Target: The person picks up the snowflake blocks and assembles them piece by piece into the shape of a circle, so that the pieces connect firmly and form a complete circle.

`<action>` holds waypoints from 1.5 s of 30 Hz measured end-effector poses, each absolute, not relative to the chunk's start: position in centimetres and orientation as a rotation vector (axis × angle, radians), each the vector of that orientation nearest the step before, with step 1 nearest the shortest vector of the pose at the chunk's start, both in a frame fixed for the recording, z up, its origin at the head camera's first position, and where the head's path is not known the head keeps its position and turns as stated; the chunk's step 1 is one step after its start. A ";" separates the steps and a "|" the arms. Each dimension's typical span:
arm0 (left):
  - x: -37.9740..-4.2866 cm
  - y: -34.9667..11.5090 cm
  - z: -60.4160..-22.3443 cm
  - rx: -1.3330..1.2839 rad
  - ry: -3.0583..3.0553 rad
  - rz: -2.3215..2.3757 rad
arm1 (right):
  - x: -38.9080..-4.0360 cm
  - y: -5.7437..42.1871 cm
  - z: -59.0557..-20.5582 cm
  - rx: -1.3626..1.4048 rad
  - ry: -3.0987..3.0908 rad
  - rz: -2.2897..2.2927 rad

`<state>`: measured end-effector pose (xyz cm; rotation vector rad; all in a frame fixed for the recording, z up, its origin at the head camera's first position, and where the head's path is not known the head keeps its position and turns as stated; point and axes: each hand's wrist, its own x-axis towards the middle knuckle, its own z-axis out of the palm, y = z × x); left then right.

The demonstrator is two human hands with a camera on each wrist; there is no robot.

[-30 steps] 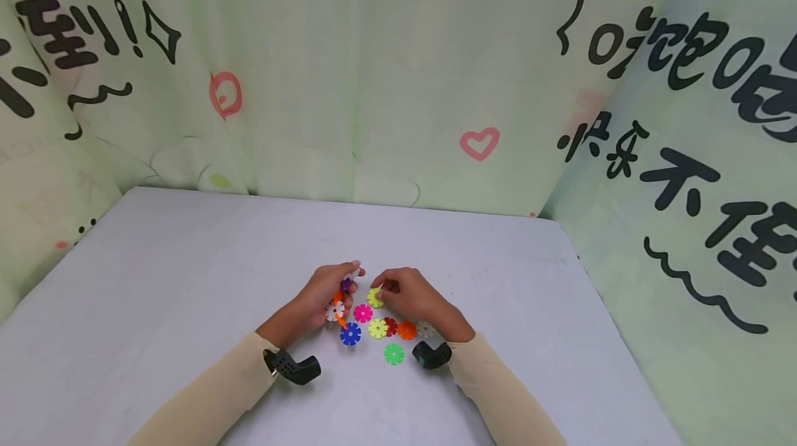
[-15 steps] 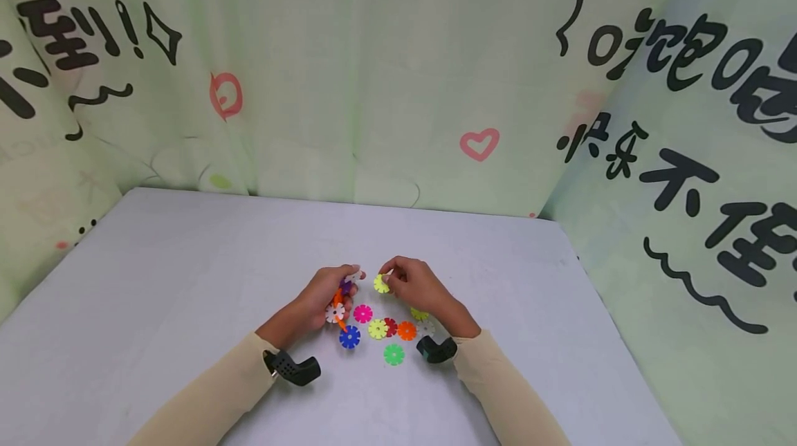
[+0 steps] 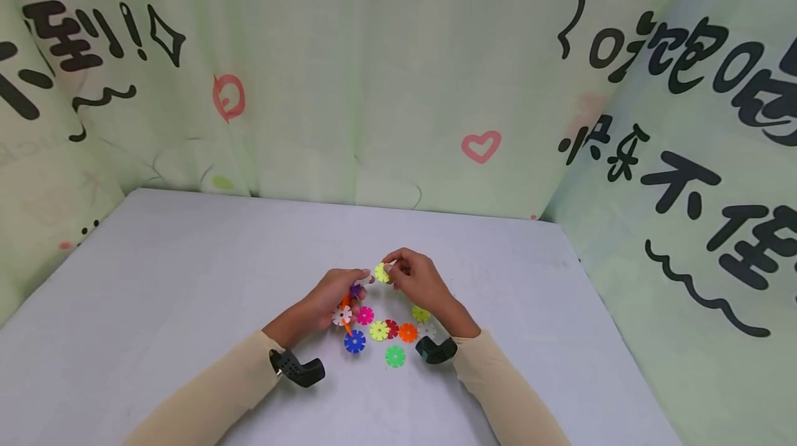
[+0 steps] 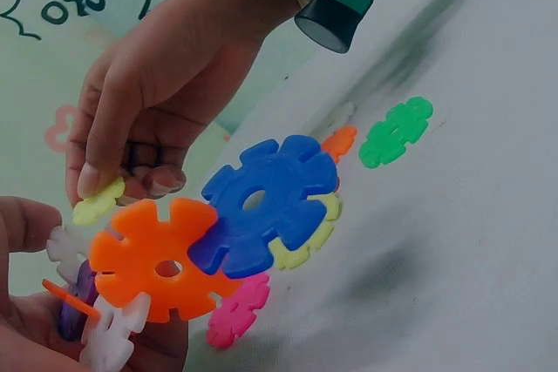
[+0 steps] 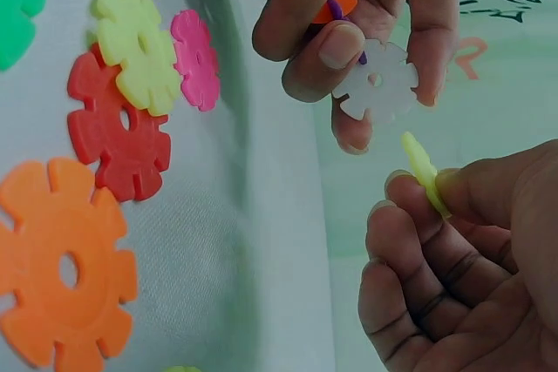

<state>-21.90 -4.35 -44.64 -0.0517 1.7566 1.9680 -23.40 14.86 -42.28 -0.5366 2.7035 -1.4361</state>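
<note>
Beside the left hand (image 3: 328,295), a yellow, notched plastic disc (image 5: 422,170) is pinched by the right hand (image 3: 418,285); a multicoloured notched-disc chain (image 4: 131,259), gripped by the left, could be split by crooked pressure.

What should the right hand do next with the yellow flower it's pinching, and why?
Maybe bring the yellow flower to the edge of the nearest white flower. The right hand pinches the yellow one, the left hand holds the white one close by, and a small gap shows between them.
</note>
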 end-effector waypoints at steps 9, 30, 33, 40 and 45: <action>-21.7 -3.9 -44.6 0.039 1.743 1.970 | -23.5 14.6 -42.5 -0.484 2.668 -1.520; -21.6 -3.8 -44.4 0.028 1.913 2.003 | -22.9 14.4 -41.8 -0.567 2.496 -1.540; -21.4 -3.8 -44.5 0.072 1.927 2.019 | -22.8 14.5 -41.7 -0.591 2.465 -1.568; -20.9 -3.5 -44.7 0.111 1.890 2.038 | -22.1 15.0 -41.6 -0.589 2.412 -1.585; -20.9 -3.5 -44.6 0.134 1.888 2.084 | -22.1 14.9 -41.3 -0.603 2.470 -1.574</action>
